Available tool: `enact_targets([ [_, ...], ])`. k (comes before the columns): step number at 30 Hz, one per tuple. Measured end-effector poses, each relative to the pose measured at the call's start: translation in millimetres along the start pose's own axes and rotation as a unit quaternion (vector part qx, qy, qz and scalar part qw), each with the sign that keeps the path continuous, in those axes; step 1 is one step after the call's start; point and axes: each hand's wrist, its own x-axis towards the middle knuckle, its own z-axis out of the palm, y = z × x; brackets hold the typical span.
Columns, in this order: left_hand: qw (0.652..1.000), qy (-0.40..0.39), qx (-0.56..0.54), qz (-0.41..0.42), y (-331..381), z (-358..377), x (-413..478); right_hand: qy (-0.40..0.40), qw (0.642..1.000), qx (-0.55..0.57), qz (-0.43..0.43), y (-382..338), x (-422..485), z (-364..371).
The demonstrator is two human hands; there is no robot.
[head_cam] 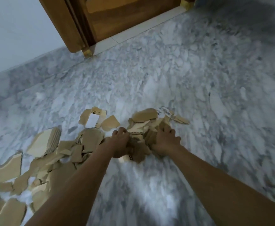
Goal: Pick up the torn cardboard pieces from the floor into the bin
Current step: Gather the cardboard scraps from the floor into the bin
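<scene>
Torn brown cardboard pieces (40, 162) lie scattered over the grey marble floor, from the lower left up to the middle. A denser pile of cardboard pieces (147, 121) sits in the middle, some with white labels. My left hand (121, 144) and my right hand (165, 141) press in from both sides on a bunch of cardboard pieces (139, 150) at the near edge of that pile, fingers curled around them. No bin is in view.
A wooden door (117, 15) and its frame stand at the back, with a pale threshold strip (133, 32) below. A white wall (16, 30) runs along the left. Bare marble floor (215, 87) stretches to the right and front.
</scene>
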Motion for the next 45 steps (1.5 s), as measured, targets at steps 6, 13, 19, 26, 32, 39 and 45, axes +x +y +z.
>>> enact_targets([
  [6,0.999,-0.006,0.028,0.028,-12,7,15,0.034,0.994,0.045,-0.099,10,-20,11],
  [13,0.994,-0.086,0.017,0.057,-7,-17,13,-0.167,0.980,0.107,-0.031,48,-50,-50],
  [19,0.990,-0.111,0.038,0.075,21,-41,3,-0.286,0.956,0.050,0.053,74,-56,-96],
  [26,0.993,-0.032,0.077,0.086,58,3,1,-0.206,0.975,0.014,0.079,85,-54,-71],
  [32,0.993,0.018,0.078,0.087,50,19,9,-0.085,0.995,-0.001,0.054,95,-56,-34],
  [39,0.989,0.018,0.079,0.124,45,18,18,-0.093,0.990,0.092,-0.046,84,-53,-26],
  [45,0.987,0.003,0.022,0.160,37,23,16,-0.190,0.977,0.067,-0.073,67,-61,-78],
])
